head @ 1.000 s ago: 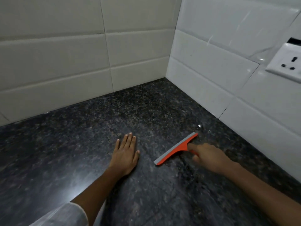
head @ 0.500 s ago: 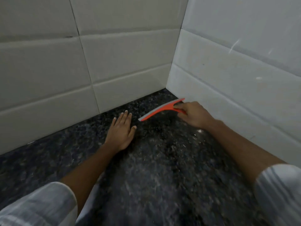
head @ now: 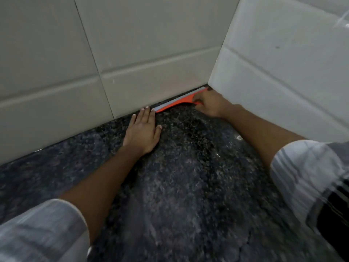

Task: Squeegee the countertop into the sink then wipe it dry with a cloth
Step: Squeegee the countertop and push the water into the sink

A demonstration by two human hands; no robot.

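Against the back wall's base, right hand point(head: 209, 104) grips the squeegee point(head: 177, 102); left hand point(head: 142, 132) lies flat on the countertop point(head: 188, 186).

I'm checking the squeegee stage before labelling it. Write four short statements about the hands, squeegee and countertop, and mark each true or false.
1. The right hand grips the orange squeegee. True.
2. The squeegee's blade lies along the foot of the back wall, in the corner. True.
3. The left hand holds a cloth. False: it rests flat on the countertop, fingers straight.
4. A sink shows beside the hands. False: only granite and tiled walls are in view.
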